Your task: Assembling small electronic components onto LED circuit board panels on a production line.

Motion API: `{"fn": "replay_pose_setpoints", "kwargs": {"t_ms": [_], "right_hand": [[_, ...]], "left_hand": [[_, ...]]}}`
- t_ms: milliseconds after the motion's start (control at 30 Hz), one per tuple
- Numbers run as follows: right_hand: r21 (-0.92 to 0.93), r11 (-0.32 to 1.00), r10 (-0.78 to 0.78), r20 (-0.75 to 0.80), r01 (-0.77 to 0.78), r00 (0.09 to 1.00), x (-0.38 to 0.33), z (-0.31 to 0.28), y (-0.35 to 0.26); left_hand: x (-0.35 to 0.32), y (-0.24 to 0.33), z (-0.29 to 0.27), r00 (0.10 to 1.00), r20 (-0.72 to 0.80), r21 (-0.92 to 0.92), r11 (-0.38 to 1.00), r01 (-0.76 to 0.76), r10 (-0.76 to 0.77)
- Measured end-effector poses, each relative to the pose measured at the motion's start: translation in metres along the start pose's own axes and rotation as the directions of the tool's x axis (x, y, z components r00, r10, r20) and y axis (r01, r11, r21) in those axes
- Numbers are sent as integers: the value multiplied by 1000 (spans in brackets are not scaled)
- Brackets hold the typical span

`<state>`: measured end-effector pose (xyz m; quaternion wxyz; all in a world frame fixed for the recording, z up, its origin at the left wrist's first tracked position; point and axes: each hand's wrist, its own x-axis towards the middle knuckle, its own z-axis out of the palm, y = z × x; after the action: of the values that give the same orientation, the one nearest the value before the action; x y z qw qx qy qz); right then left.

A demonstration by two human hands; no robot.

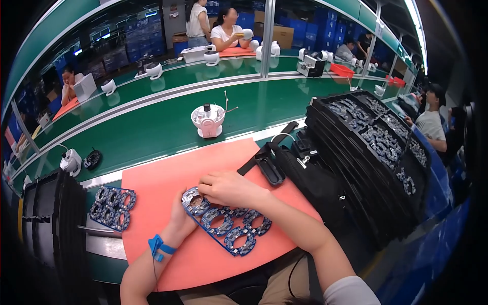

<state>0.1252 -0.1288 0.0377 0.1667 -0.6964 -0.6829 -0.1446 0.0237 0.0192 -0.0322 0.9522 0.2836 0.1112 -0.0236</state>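
Observation:
A blue circuit board panel point(225, 223) with several ring-shaped boards is tilted above the salmon-coloured mat point(152, 162). My left hand point(182, 212) grips its left end, the thumb side along the edge, and a blue strap point(161, 247) circles that wrist. Over the panel's upper left part, my right hand point(223, 188) is closed, fingers bent down against a ring near the left hand. Its fingertips are partly hidden. Left of the mat lies a second blue circuit board panel point(113, 207), which neither hand touches.
Stacked black trays point(356, 152) with loose ring boards stand at the right; more black trays point(51, 223) stand at the left. A black bag point(310, 178) lies beside the mat. On the green conveyor point(168, 117) sits a pink-and-white device housing point(207, 122). Several people work beyond.

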Motion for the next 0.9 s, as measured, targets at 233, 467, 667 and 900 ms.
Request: {"fn": "replay_pose_setpoints", "kwargs": {"t_ms": [233,467,667,900], "right_hand": [[125,992,22,-94,-10,995,3,4,-1],[106,994,19,-166,-1,986,0,9,10],[121,986,112,37,-115,993,-4,-1,17],[2,998,56,-25,-56,998,-3,7,15]], "left_hand": [[-3,0,5,999,-26,-16,999,-38,37],[-3,2,8,1000,2,-89,996,6,-6],[-1,2,1,1000,-13,-73,997,4,-5],[-2,3,0,1000,-19,-51,999,5,-6]]}}
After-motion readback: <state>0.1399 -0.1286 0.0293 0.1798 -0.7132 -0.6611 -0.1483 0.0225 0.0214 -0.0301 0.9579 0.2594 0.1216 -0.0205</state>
